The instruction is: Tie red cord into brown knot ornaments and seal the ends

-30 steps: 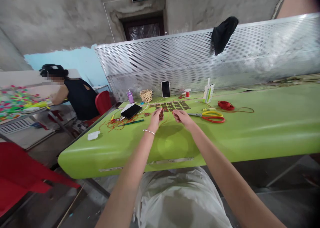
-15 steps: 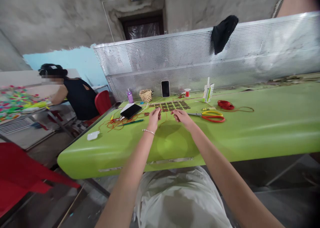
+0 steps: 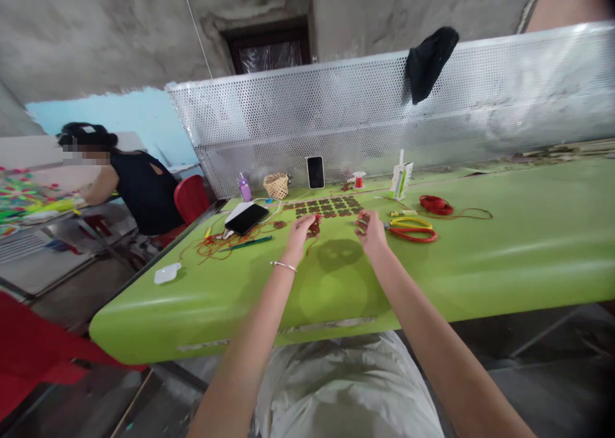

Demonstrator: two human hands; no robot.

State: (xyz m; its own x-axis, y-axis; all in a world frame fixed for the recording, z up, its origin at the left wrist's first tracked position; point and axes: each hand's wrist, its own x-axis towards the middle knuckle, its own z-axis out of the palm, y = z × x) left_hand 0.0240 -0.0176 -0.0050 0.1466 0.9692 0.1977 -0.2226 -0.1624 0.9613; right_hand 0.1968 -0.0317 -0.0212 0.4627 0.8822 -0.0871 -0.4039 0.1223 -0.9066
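My left hand (image 3: 300, 235), with a bracelet at the wrist, pinches a small brown flower-like piece (image 3: 314, 228) with red thread at its top. A thin orange-brown strand hangs below it. Across a gap to the right, my right hand (image 3: 369, 230) has its fingers curled together; what they hold, if anything, is too small to make out. Just beyond both hands lie rows of flat brown flower-shaped pieces (image 3: 331, 205). Scissors (image 3: 412, 229) with yellow and red handles lie beside my right hand.
Left on the green table (image 3: 327, 297) are a dark phone (image 3: 246, 219), tangled red cord (image 3: 211, 246), a pen (image 3: 247, 243) and a white case (image 3: 167, 273). Behind stand a basket (image 3: 276, 186), upright phone (image 3: 316, 172) and red spool (image 3: 359, 180). Red cord (image 3: 435, 205) lies right. A person (image 3: 139, 188) sits left.
My hands have moved apart, the right one going right toward the scissors. The brown piece in my left hand shows more clearly. The camera view has shifted slightly.
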